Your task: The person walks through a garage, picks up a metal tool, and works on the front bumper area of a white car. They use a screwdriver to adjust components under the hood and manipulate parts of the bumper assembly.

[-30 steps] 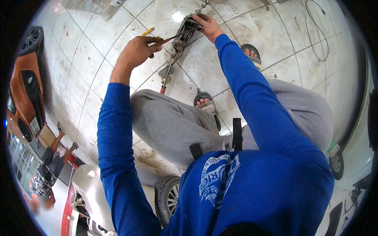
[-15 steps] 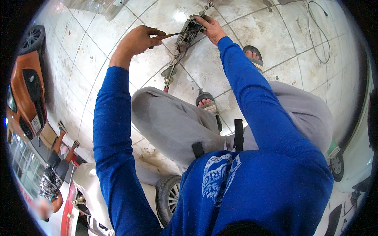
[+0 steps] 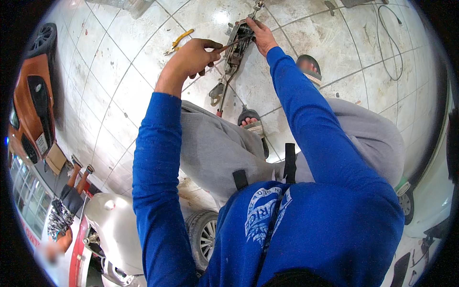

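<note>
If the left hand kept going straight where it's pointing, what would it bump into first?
Probably the metal mechanism: the left hand points toward it, and its thin tool seems to reach it, though depth is unclear.

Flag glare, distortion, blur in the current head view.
Head view, top: white glare on the pale tiled floor, beside the long dark metal mechanism; head view, right: dark grout lines bow; head view, lower left: a co-worker's head is blurred.

A grimy metal mechanism [image 3: 234, 61] lies aslant on the floor [image 3: 138, 52] — a slim tool [image 3: 230, 45] against it.
</note>
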### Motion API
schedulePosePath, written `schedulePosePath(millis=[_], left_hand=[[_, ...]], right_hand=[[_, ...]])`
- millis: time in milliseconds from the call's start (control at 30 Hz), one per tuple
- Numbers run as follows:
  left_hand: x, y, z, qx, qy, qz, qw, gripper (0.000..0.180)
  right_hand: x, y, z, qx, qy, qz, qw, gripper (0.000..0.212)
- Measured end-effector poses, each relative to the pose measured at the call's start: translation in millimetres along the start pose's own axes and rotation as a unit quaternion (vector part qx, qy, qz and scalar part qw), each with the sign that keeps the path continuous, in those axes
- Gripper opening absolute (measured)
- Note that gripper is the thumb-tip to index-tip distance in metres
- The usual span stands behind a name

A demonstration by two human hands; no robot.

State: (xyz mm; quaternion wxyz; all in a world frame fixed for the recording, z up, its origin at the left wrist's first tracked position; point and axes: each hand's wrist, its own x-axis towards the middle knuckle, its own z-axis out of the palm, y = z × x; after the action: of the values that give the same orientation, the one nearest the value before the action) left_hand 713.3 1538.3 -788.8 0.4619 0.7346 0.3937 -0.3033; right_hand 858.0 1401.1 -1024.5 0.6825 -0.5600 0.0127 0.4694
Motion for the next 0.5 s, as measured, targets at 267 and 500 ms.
schedulePosePath(millis=[267,500], left_hand=[[-37,25,131,-0.452,0.048,-0.098,0.885,0.044],[-32,37,186,-0.591,0.050,-0.105,0.798,0.024]], right_hand=[[1,3,-13,-0.003,-0.045,-0.034,0.998,0.053],[-10,-6,-25,-0.018,-0.060,0.000,0.998,0.046]])
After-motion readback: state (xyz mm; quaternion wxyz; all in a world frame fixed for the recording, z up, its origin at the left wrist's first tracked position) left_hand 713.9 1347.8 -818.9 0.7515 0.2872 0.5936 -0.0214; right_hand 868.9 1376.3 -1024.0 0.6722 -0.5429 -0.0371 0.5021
